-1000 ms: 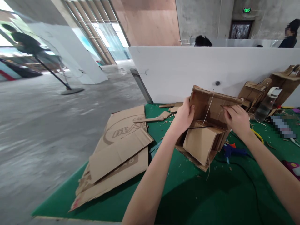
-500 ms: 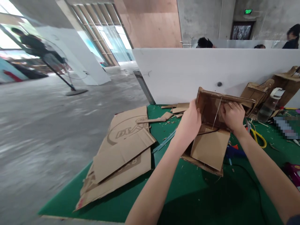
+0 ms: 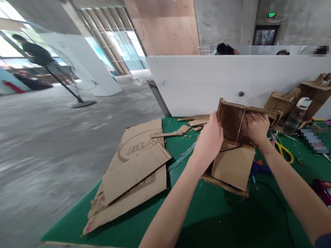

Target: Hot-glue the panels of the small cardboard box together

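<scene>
A brown cardboard structure (image 3: 232, 163), shaped like an open box with a panel slanting down toward me, is tilted up above the green table. My left hand (image 3: 210, 137) is closed around its left edge. At the upper right of the open part, my right hand (image 3: 256, 127) is closed with its fingertips inside, under the top edge; what they pinch, if anything, is hidden. A thin pale string (image 3: 240, 126) runs down across the opening beside the right fingers. Lower in the structure lies a dark cord (image 3: 231, 148).
Flat cardboard sheets (image 3: 137, 168) lie on the green table (image 3: 186, 220) at left, with scraps behind. To the right are yellow-handled scissors (image 3: 284, 153), a blue tool (image 3: 258, 167), a water bottle (image 3: 296, 117) and cardboard constructions (image 3: 281, 100). A white partition (image 3: 201, 82) stands behind; people are beyond it.
The cardboard structure has shifted very slightly, its lower edge a little to the right. Both hands keep nearly the same places on it.
</scene>
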Available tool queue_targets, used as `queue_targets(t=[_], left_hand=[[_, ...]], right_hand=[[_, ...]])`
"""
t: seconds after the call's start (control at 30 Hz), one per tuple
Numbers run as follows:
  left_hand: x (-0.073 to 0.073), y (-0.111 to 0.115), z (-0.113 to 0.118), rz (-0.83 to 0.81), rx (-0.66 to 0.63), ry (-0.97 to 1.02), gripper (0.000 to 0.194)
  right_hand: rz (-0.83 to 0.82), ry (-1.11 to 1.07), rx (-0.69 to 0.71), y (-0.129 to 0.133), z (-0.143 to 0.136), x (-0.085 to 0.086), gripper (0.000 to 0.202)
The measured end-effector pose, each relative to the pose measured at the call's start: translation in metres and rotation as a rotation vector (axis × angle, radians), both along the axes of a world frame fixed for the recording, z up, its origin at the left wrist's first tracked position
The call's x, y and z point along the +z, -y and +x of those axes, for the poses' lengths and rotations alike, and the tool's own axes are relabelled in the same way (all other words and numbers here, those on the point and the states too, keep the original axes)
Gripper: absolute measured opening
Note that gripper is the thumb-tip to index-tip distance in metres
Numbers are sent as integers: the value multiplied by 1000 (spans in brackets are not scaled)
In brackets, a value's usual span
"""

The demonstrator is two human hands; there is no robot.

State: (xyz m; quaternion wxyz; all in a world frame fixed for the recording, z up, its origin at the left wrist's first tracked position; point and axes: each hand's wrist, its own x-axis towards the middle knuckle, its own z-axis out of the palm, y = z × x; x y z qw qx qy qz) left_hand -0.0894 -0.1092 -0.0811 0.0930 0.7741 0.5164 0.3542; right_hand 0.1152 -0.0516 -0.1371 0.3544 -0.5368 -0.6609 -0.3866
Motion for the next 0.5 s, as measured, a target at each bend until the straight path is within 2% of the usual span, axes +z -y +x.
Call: queue_targets(t=[0.23,0.37,0.5], left_hand=[[0,1,1,-4,3,-11,39],[2,2,1,-14,-1,-13,38],[0,-2,0,-8,11,-12,39]], right_hand=[[-94,69,32,-1,-5,3,32],[-161,56,131,-3,-5,5,29],[-128,25,218,5,0,2,28]])
